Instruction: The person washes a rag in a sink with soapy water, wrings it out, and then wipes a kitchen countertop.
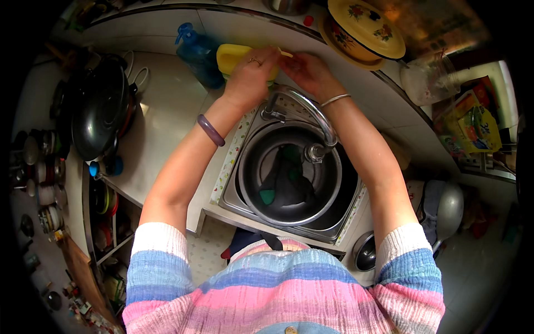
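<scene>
Behind the sink, my left hand lies over the neck end of a yellow plastic jug; its fingertips meet a small yellow piece, perhaps the cap. My right hand is beside it, palm partly up, fingers near that same piece; whether they grip it I cannot tell. A chrome faucet arches below both hands. Under its spout, a round metal basin stands in the sink, holding wet dark cloth with green patches, possibly socks. A blue pump bottle stands left of the jug.
A black wok is at the left of the counter. On the ledge above right are a yellow lidded enamel pot and a clear plastic jar. A small metal bowl lies right of the sink, near a large metal ladle.
</scene>
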`<state>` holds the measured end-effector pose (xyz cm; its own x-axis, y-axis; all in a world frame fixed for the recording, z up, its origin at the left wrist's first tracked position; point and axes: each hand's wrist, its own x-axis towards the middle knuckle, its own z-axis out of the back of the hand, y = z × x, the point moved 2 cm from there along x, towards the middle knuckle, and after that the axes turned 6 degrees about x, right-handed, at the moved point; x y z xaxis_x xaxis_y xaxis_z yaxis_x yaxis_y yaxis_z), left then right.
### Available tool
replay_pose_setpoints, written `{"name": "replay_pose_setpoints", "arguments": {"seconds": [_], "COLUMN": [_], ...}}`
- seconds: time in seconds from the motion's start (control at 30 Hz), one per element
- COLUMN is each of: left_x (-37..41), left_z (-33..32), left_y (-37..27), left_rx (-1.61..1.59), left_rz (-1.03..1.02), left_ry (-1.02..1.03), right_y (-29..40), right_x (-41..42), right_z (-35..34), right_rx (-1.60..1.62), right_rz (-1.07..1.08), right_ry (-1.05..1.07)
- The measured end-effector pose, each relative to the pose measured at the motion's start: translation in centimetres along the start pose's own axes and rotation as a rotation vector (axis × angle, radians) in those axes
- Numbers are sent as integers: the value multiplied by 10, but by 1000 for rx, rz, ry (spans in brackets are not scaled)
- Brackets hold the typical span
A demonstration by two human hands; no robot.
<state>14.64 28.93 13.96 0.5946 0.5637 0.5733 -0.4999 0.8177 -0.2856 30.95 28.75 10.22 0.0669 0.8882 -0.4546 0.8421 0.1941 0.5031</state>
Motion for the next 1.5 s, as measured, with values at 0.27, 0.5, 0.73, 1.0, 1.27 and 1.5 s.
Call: {"name": "replay_pose_setpoints", "arguments": {"seconds": [0.27,0.5,0.73,1.0,1.27,1.5], "left_x": [-11,-2,-138,-289,-300,-245], "left_z": [-3,-5,6,-123,-185,-145], "left_y": [2,6,2,-150,-147,-139], "left_rx": [74,67,-360,-237,-295,-1951], "left_rz": [-53,-87,682,25,492,1857], "left_ry": [-59,-78,-248,858,907,440], "right_y": [-8,12,19,-51,-93,-109], "right_x": [-11,-11,-144,-280,-307,-297], "right_z": [-8,34,123,240,234,221], "right_rx": [-13,114,-64,167,243,152], "right_rz": [22,-69,158,13,-28,6], "right_ry": [7,-3,-241,-483,-510,-446]}}
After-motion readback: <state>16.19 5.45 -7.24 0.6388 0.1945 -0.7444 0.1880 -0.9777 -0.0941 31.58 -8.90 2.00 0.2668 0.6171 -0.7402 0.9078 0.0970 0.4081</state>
